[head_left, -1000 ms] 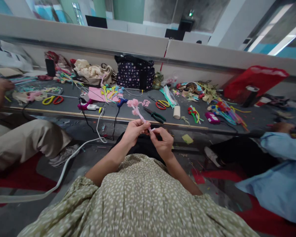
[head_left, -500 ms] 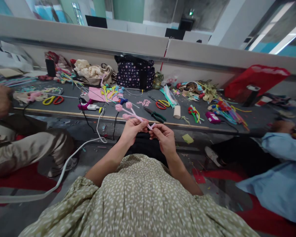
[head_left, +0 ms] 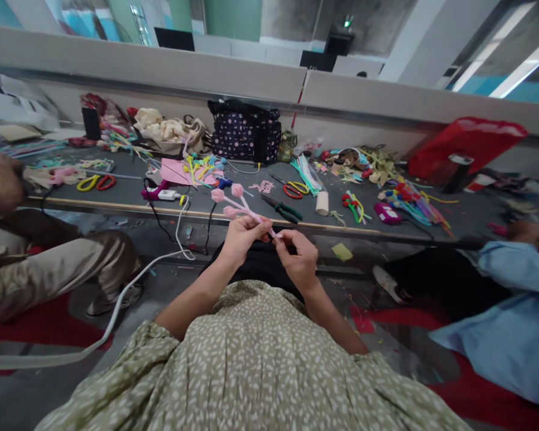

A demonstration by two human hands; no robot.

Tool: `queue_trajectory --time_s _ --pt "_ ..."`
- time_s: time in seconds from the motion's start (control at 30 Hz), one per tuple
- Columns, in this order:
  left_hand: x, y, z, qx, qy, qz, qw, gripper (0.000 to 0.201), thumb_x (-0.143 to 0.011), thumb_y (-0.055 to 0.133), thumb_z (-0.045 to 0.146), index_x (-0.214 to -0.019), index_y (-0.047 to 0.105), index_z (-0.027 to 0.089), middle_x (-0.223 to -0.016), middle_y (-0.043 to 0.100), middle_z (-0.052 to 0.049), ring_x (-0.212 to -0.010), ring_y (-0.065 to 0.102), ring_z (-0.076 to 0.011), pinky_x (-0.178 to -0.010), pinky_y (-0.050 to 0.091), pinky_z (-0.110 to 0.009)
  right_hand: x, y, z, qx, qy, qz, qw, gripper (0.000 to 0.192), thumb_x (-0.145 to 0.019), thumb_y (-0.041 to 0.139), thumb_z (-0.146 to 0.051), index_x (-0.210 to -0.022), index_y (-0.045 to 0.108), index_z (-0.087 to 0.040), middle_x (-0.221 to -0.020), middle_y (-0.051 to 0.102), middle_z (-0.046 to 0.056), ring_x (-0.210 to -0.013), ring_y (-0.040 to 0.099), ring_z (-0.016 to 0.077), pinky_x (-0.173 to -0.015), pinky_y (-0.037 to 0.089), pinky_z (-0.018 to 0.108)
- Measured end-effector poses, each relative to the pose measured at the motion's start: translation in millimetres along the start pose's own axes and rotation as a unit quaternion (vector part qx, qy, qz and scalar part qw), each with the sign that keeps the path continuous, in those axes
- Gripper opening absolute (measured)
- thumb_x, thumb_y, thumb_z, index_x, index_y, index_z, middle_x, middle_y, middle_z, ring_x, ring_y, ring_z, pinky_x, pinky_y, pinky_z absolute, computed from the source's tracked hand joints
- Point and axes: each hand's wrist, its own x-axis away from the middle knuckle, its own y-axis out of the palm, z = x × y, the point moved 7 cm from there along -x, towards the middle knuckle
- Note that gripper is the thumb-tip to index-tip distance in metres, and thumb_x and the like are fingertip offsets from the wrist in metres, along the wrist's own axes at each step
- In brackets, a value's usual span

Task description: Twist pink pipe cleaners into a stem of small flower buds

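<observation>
Pink pipe-cleaner flowers (head_left: 236, 206) with several round heads are held over my lap, just in front of the table edge. My left hand (head_left: 247, 238) is closed around their stems, with the heads pointing up and to the left. At the lower stem end, my right hand (head_left: 297, 251) pinches the pink pipe cleaner between thumb and fingers. Green-handled pliers (head_left: 282, 208) lie on the table just beyond my hands. Small pink cut pieces (head_left: 263, 186) and red-and-yellow scissors (head_left: 295, 190) are behind them.
Glue guns (head_left: 160, 191) with cords lie on the dark table (head_left: 251, 200). A dark patterned bag (head_left: 245, 131) stands at the back. A white cable (head_left: 130, 284) hangs at left. One person's hand (head_left: 2, 182) is at left; another's blue sleeve (head_left: 516, 269) is at right.
My right hand has turned slightly and its fingers have closed over the stem end, which stuck out toward the right before. The left hand and flower heads have shifted very slightly.
</observation>
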Motion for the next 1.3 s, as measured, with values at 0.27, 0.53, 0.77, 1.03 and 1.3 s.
queue_trajectory --time_s 0.27,0.53,0.77,1.03,1.3 --pt "0.0 2.1 9.1 -0.062 0.044 -0.015 0.997 0.031 -0.063 0.08 0.041 -0.065 0.066 0.013 -0.054 0.062 -0.001 -0.046 0.053 -0.0083 -0.048 0.045 -0.021 -0.4 5.2 -0.2 -0.027 0.014 -0.049 0.998 0.01 -0.086 0.055 -0.025 -0.086 0.064 -0.02 -0.076 0.067 0.003 -0.067 0.063 0.0149 -0.069 0.052 0.029" --pt "1.6 6.7 3.2 0.003 0.011 -0.043 0.999 0.035 -0.065 0.079 0.041 -0.084 0.071 0.013 -0.07 0.069 -0.004 -0.062 0.063 -0.0127 -0.061 0.053 -0.024 2.8 25.2 44.7 -0.362 0.285 -0.055 0.886 0.02 -0.073 0.073 -0.037 -0.079 0.065 -0.019 -0.06 0.065 -0.003 -0.049 0.058 0.0109 -0.049 0.054 0.024" --pt "0.5 -1.3 7.6 -0.04 0.044 0.007 0.998 0.029 -0.061 0.082 0.037 -0.067 0.067 0.013 -0.058 0.063 -0.001 -0.052 0.057 -0.0102 -0.055 0.048 -0.023 3.2 21.8 34.3 -0.29 0.259 -0.037 0.921 0.023 -0.075 0.071 -0.04 -0.082 0.067 -0.018 -0.067 0.068 0.0 -0.056 0.063 0.0131 -0.055 0.056 0.025" --pt "3.1 2.2 6.4 -0.032 0.056 0.006 0.998 0.03 -0.063 0.081 0.04 -0.067 0.065 0.014 -0.059 0.063 0.0 -0.051 0.055 -0.0093 -0.054 0.046 -0.022 3.3 11.2 9.1 -0.024 0.077 -0.016 0.997 0.014 -0.087 0.056 -0.03 -0.088 0.068 -0.023 -0.08 0.069 0.003 -0.07 0.062 0.0161 -0.073 0.052 0.031" --pt "1.7 -3.4 0.5 -0.009 0.055 0.043 0.998 0.029 -0.064 0.08 0.035 -0.061 0.06 0.014 -0.058 0.063 0.0 -0.053 0.058 -0.0103 -0.057 0.049 -0.023 2.1 14.2 11.9 -0.08 0.094 -0.015 0.992 0.013 -0.085 0.06 -0.032 -0.092 0.065 -0.024 -0.084 0.069 0.002 -0.075 0.064 0.0167 -0.074 0.054 0.03"
